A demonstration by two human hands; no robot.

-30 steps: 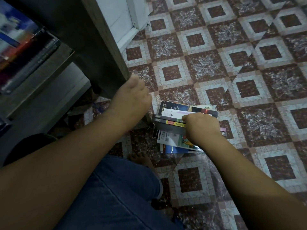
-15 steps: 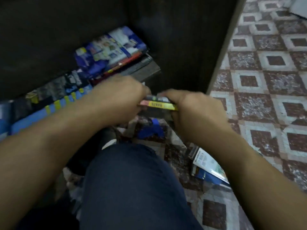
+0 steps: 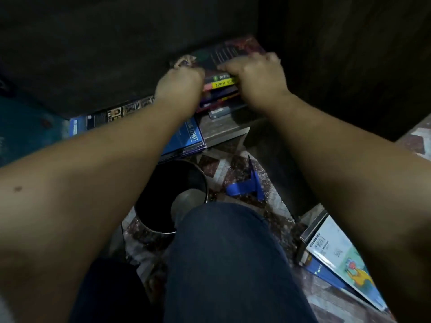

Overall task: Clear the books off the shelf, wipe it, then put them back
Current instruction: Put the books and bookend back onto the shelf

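A stack of books (image 3: 221,89) with a yellow spine among dark ones lies on the low shelf (image 3: 224,131) in the dark cabinet. My left hand (image 3: 179,83) grips the stack's left end and my right hand (image 3: 253,74) grips its right end, fingers curled over the top dark cover. More books (image 3: 186,138) lie flat on the shelf to the left, the nearest one blue. A few books (image 3: 335,257) rest on the tiled floor at the lower right.
A black round bin (image 3: 168,199) stands on the floor under my left forearm. A blue plastic piece (image 3: 247,185) lies on the tiles beside it. My knee in dark jeans (image 3: 231,259) fills the lower middle. The cabinet's dark side panel (image 3: 349,66) rises on the right.
Both hands have carried the books with the yellow spine from the floor pile up and forward, and they now sit on top of the stack on the shelf.
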